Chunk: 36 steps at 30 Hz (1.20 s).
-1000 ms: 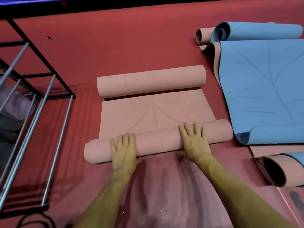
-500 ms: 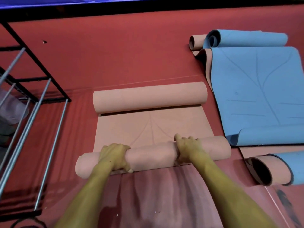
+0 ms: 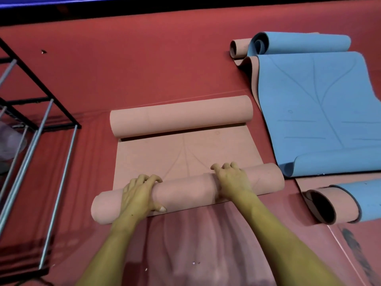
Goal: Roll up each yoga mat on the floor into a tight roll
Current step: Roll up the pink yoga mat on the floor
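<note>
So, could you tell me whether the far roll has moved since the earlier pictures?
No. The far roll still lies beside the blue mat, along its left edge, same gap.

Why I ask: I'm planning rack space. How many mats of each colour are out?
Pink mat: 1
Blue-faced mats: 2, one spread, one rolled
Pink roll end at the far right, possibly separate: 1
Total: 4, or 3 if not separate

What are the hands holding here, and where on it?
Both hands grip the near roll of the pink mat: left hand left of middle, right hand right of middle.
</note>
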Available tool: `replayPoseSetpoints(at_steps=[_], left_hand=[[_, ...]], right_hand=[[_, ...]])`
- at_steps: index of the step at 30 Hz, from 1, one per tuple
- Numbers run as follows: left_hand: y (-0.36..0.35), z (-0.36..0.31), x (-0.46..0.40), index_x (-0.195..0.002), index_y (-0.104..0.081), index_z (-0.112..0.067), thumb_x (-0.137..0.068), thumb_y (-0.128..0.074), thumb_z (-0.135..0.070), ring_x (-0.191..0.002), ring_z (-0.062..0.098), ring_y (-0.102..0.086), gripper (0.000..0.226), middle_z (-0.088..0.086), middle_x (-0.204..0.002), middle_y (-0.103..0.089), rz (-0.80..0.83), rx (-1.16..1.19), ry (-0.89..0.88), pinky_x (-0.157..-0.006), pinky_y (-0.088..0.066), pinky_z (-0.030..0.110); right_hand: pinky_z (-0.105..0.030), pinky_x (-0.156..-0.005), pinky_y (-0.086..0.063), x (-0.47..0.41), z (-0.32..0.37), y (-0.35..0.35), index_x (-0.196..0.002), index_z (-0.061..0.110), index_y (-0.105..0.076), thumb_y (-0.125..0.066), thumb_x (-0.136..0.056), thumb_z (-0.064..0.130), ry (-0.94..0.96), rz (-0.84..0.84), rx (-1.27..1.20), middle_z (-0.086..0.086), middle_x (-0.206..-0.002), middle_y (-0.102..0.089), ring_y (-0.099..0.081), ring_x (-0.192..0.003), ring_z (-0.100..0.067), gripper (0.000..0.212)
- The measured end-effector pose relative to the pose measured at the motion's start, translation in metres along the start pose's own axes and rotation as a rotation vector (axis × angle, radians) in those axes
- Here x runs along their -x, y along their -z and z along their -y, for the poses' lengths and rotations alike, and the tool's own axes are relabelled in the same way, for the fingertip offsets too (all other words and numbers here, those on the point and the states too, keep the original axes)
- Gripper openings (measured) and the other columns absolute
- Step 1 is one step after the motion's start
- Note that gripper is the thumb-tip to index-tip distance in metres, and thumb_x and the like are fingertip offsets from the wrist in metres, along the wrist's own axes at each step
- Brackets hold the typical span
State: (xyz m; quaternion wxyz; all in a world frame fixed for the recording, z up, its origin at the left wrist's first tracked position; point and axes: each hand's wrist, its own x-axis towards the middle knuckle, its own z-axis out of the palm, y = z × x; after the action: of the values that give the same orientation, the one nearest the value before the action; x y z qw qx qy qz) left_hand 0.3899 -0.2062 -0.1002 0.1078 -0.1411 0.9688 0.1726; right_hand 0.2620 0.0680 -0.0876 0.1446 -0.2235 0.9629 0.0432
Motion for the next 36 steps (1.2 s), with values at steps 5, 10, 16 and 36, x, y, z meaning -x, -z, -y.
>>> replayPoseSetpoints(at_steps=[5,10,16,36], left_hand=[[0.008,-0.009,-0.006,-0.131,-0.057,-0.051,-0.051,-0.090,-0.068,-0.125,0.014,-0.040,0.089,-0.019,-0.126,-0.052,0.002,-0.112,0.027,-0.105,-0.032,0.039],[0.014,-0.016,-0.010,-0.140,-0.054,-0.053,-0.056,-0.088,-0.069,-0.122,0.015,-0.047,0.093,-0.017,-0.125,-0.054,0.009,-0.181,0.060,-0.098,-0.035,0.039],[0.016,-0.021,-0.015,-0.127,-0.058,-0.043,-0.057,-0.092,-0.060,-0.117,0.017,-0.056,0.079,-0.015,-0.120,-0.062,-0.013,-0.170,0.088,-0.088,-0.035,0.039],[0.019,-0.027,-0.023,-0.143,-0.050,-0.045,-0.090,-0.072,-0.048,-0.123,0.024,-0.053,0.057,-0.006,-0.133,-0.057,-0.063,-0.188,0.069,-0.101,-0.040,0.041]], right_hand=[[-0.039,-0.100,-0.048,-0.001,-0.003,0.002,-0.138,0.030,-0.055,-0.075,-0.082,0.024,0.020,0.003,-0.060,-0.004,-0.136,-0.053,-0.047,-0.120,-0.030,0.060],[-0.038,-0.096,-0.051,-0.001,-0.008,0.005,-0.142,0.034,-0.052,-0.088,-0.072,0.043,0.030,-0.001,-0.087,-0.005,-0.132,-0.047,-0.042,-0.118,-0.027,0.079],[-0.039,-0.092,-0.050,-0.001,-0.004,0.008,-0.136,0.029,-0.055,-0.086,-0.075,0.045,0.031,-0.049,-0.088,-0.002,-0.127,-0.055,-0.046,-0.118,-0.026,0.070],[-0.051,-0.109,-0.035,-0.007,-0.002,0.000,-0.146,0.036,-0.048,-0.067,-0.075,0.067,0.016,-0.037,-0.081,-0.006,-0.140,-0.039,-0.039,-0.118,-0.037,0.080]])
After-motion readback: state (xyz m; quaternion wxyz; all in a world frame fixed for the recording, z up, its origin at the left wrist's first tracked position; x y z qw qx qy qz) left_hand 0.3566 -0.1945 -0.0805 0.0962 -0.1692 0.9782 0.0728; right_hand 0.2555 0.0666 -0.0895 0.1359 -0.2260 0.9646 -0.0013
